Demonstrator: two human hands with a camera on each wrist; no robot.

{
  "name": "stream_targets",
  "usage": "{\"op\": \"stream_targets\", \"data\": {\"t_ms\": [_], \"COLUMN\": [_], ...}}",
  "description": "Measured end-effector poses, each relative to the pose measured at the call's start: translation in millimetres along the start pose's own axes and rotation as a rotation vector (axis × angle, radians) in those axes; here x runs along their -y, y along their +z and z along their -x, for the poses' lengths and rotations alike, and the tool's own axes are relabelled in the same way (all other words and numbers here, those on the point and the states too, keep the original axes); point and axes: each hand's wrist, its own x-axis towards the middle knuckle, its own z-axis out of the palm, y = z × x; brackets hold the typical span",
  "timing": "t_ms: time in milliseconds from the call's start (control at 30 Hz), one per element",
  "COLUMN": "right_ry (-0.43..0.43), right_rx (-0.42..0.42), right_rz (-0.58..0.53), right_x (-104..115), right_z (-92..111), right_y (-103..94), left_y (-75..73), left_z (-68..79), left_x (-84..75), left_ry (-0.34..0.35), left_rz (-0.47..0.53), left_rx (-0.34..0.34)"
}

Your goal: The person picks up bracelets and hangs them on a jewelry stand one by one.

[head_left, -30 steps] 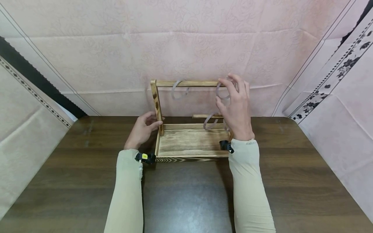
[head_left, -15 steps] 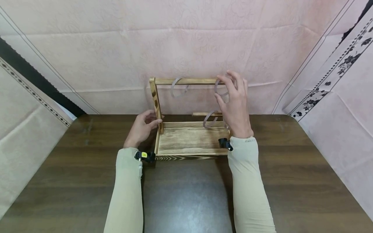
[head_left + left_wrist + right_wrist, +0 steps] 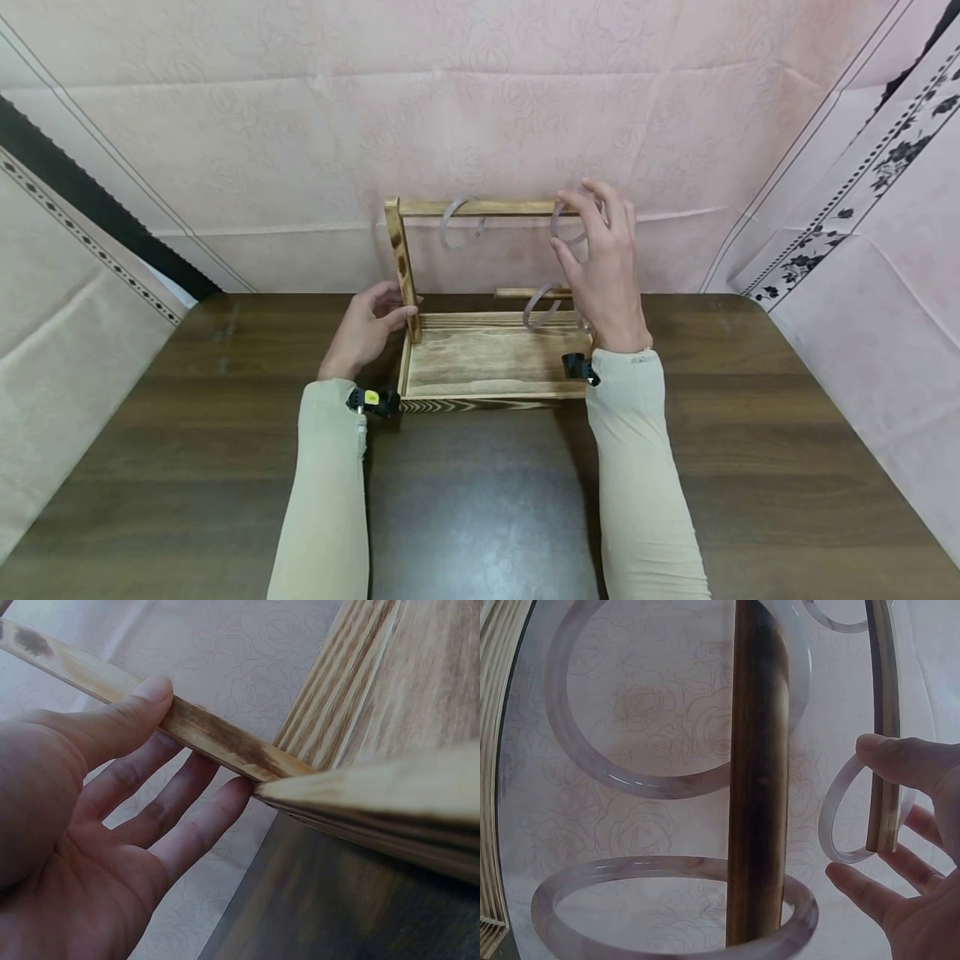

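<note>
A wooden rack stands on the table with a slatted tray base (image 3: 495, 367), a top bar (image 3: 517, 208) and a shorter lower bar (image 3: 528, 293). My left hand (image 3: 367, 329) grips its left upright post (image 3: 402, 258); in the left wrist view the thumb (image 3: 154, 690) lies over the post, fingers behind. With thumb and fingertips, my right hand (image 3: 606, 279) holds a pale translucent bangle (image 3: 831, 817) hanging at the top bar's right end. Another bangle (image 3: 444, 229) hangs farther left on that bar. In the right wrist view, two bangles encircle the lower bar (image 3: 757, 787), an upper bangle (image 3: 559, 697) and a bottom bangle (image 3: 544, 915).
The dark wood table (image 3: 480, 500) extends around the rack on both sides and in front. Close behind the rack, a pale pink patterned cloth (image 3: 480, 125) hangs down. Printed cloths flank the table on the left and right.
The scene sits slightly higher in the head view than a second ago. Both hands keep their hold; the bangle in the right hand has shifted very slightly left.
</note>
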Motion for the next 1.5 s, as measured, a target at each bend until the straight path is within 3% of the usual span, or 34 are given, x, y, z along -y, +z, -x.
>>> {"op": "stream_targets", "data": {"t_ms": [1500], "right_ry": [-0.069], "right_rx": [0.071], "right_rz": [-0.032], "right_x": [14], "right_z": [0], "right_y": [13.9], "left_y": [-0.6], "left_z": [-0.9], "left_x": [3.2], "left_ry": [0.022], "left_rz": [0.021], "left_rx": [0.012]}}
